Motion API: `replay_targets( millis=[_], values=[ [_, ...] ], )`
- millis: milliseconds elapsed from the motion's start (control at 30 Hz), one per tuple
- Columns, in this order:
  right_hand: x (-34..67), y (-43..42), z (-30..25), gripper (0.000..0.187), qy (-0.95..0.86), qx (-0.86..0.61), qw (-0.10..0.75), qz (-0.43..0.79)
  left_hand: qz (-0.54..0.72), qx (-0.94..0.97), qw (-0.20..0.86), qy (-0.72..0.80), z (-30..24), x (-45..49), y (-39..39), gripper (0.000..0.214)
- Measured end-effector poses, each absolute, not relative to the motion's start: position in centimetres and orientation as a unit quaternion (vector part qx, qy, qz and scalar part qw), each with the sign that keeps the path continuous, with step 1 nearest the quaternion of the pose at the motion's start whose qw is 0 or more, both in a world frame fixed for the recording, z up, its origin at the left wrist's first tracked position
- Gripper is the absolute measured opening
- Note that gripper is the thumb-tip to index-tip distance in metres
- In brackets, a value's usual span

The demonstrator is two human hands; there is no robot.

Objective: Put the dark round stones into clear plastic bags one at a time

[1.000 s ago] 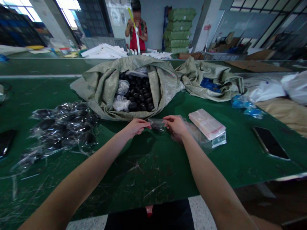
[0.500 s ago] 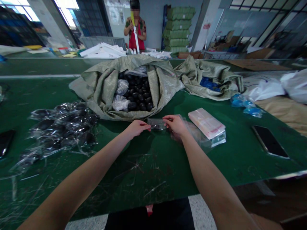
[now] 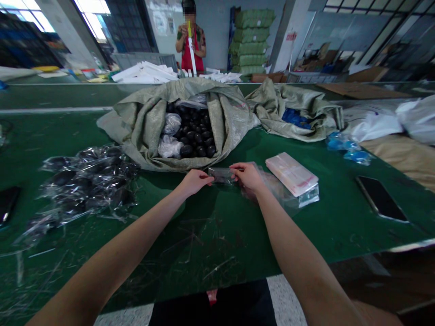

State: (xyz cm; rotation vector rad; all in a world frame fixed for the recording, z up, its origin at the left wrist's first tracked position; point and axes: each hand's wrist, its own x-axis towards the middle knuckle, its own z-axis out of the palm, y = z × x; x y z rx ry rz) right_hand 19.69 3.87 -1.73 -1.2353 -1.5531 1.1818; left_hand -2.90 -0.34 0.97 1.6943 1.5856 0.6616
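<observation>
My left hand (image 3: pixel 195 182) and my right hand (image 3: pixel 248 176) pinch opposite edges of a small clear plastic bag (image 3: pixel 221 175), which holds something dark, just above the green table. A loose clear film (image 3: pixel 268 194) lies under my right hand, next to a banded stack of clear bags (image 3: pixel 292 174). Beyond my hands, an open woven sack (image 3: pixel 142 136) holds many glossy black balls (image 3: pixel 193 133) and a few in clear wrap. To the left lies a heap of black balls in clear bags (image 3: pixel 88 183).
A second woven sack (image 3: pixel 292 108) with blue items lies behind. A phone (image 3: pixel 379 198) sits at the right, near blue wrapped items (image 3: pixel 346 147). White bags (image 3: pixel 418 120) lie beyond. Across the table, a co-worker (image 3: pixel 190 45) holds a long white and yellow item.
My hands still hold the small bag, with its film now flatter between them. The whole view has tilted slightly, and the co-worker's long item stands more upright.
</observation>
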Motion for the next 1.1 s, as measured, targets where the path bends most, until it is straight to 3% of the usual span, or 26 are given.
replay_targets(
  millis=[267,733,867,1100],
  values=[
    [19.5,3.5,-1.1,0.017,-0.602,-0.497,0.405,0.475,0.249,0.682,0.296,0.621,0.3,-3.2,-0.2,0.041],
    [21.6,3.1,1.3,0.028,-0.595,-0.554,0.294,0.502,0.274,0.642,0.399,0.594,0.1,-3.1,0.8,0.029],
    [22.2,2.9,1.1,0.022,-0.629,-0.555,0.244,0.486,0.279,0.641,0.403,0.591,0.0,-3.0,0.8,0.028],
    [21.5,2.6,1.0,0.018,-0.607,-0.500,0.245,0.566,0.279,0.643,0.397,0.592,-0.1,-3.1,0.9,0.028]
  ],
)
